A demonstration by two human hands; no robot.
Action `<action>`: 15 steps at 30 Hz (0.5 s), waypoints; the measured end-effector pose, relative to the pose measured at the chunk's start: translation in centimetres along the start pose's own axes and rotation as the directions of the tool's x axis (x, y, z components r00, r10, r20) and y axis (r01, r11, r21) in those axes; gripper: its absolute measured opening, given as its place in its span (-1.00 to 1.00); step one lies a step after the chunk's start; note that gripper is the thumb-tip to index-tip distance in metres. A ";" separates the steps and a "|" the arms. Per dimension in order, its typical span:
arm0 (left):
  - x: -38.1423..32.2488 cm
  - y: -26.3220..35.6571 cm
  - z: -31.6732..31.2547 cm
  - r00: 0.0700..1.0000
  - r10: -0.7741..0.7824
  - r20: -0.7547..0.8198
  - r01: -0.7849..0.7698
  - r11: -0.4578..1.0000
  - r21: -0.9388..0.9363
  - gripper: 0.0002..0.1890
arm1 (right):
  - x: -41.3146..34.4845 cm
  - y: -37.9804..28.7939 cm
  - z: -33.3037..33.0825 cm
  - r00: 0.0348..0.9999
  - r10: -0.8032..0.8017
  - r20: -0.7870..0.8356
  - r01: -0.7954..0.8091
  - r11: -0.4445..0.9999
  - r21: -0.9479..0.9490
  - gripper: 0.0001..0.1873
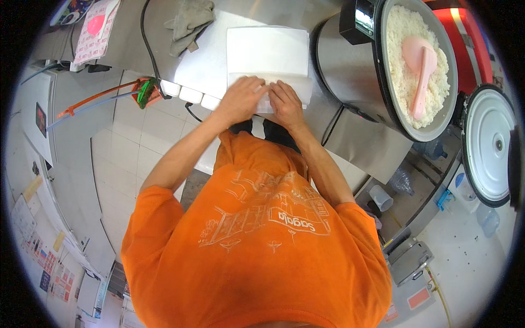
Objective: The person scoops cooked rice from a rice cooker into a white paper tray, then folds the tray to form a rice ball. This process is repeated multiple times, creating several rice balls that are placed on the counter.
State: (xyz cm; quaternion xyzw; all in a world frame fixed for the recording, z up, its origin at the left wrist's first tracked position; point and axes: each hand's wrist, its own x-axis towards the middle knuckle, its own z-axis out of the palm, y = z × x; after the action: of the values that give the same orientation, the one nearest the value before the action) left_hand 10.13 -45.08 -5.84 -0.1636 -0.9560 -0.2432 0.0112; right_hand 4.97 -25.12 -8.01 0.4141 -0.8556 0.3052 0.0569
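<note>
A stack of white paper sheets (267, 49) lies on the steel counter before me, and a sheet of white paper (302, 84) is folded over at its near side. My left hand (245, 98) bends over the left part of the fold, fingers curled onto the paper. Close beside it, my right hand (287, 102) has its fingertips bunched on the same fold, and the two hands almost touch. Whatever lies inside the fold is hidden by the paper and my fingers.
At right stands a large rice cooker (348, 61), lid open, with cooked rice (400, 28) and a pink rice paddle (424, 78) in it. A grey cloth (190, 24) and a black cable (148, 45) lie at left. White containers (190, 95) line the counter's edge.
</note>
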 end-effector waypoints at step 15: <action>1.7 -2.0 3.2 0.737 -0.675 0.030 0.670 0.725 -0.161 -0.78 | 1.2 7.4 -0.9 0.797 0.479 0.369 -0.500 0.865 -0.043 -0.76</action>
State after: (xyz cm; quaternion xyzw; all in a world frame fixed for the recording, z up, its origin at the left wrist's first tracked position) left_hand 8.07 -44.70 -9.39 0.1970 -0.9272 -0.3093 -0.0762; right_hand -1.45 -21.96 -10.37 0.2301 -0.9196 0.2506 -0.1966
